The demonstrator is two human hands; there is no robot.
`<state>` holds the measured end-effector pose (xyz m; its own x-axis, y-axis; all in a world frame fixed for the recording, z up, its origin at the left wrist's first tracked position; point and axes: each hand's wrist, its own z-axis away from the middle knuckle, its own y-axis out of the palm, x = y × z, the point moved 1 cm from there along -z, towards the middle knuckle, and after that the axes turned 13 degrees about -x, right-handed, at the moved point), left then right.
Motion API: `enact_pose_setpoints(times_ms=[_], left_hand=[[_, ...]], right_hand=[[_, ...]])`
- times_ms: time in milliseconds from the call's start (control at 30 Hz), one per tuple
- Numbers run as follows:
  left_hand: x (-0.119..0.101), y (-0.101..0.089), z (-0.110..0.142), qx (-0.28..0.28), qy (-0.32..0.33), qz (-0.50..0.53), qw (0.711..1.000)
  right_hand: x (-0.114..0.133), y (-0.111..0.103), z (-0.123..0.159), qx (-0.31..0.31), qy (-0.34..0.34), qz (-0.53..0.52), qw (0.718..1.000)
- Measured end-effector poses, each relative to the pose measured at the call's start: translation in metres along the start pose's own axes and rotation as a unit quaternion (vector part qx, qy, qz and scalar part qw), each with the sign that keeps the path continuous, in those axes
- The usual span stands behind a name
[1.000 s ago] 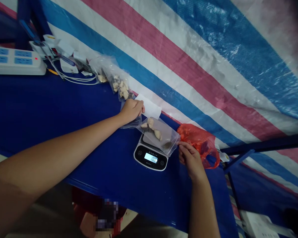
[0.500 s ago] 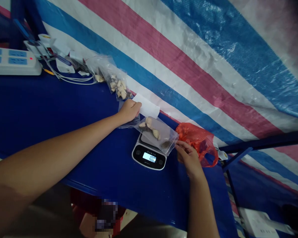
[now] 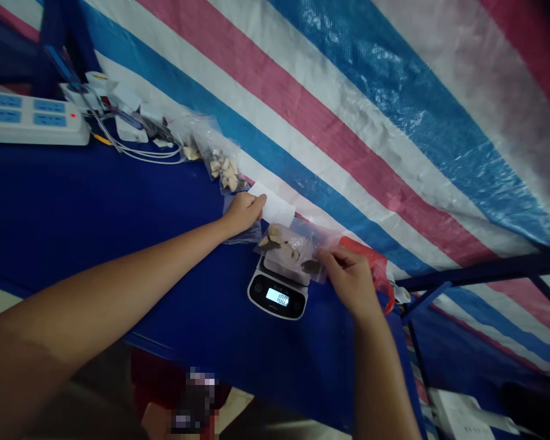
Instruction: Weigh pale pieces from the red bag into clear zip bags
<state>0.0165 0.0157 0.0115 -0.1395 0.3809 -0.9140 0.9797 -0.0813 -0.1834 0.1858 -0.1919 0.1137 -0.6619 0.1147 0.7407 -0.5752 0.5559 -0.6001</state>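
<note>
Clear bag (image 3: 285, 249), 1, with pale and dark pieces (image 3: 271, 236) inside: lay across the digital scale (image 3: 278, 288), lit display (image 3: 277, 297) reading 10.0. Right hand (image 3: 348, 276): pinched the bag's right end, beside a red plastic bag (image 3: 376, 264). Left hand (image 3: 244, 211): curled at white paper (image 3: 277, 208); whether it grasped anything could not be told.

One scale (image 3: 275, 298), one red bag (image 3: 357, 249)

One left hand (image 3: 245, 211) and one right hand (image 3: 346, 272) — two in all — share one table (image 3: 119, 208) with one sheet of paper (image 3: 277, 209), one power strip (image 3: 32, 134) and at least three clear bags (image 3: 229, 171).
</note>
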Motion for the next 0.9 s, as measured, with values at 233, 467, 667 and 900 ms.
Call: enact_pose_setpoints(times_ms=[233,467,667,900], left_hand=[[-0.002,-0.003,0.000,0.003,-0.010,-0.007,1.000],[-0.003,-0.003,0.001,0.004,-0.009,0.002,1.000],[-0.002,-0.003,0.001,0.012,-0.001,-0.012,1.000],[0.001,-0.001,0.001,0.016,-0.014,-0.017,1.000]], right_hand=[[0.093,-0.046,-0.049,0.152,-0.028,0.114,0.981],[0.104,-0.055,-0.079,0.167,-0.027,0.143,0.975],[0.103,-0.062,-0.078,0.183,-0.059,0.182,0.964],[0.047,-0.053,-0.044,0.039,0.006,0.083,0.996]])
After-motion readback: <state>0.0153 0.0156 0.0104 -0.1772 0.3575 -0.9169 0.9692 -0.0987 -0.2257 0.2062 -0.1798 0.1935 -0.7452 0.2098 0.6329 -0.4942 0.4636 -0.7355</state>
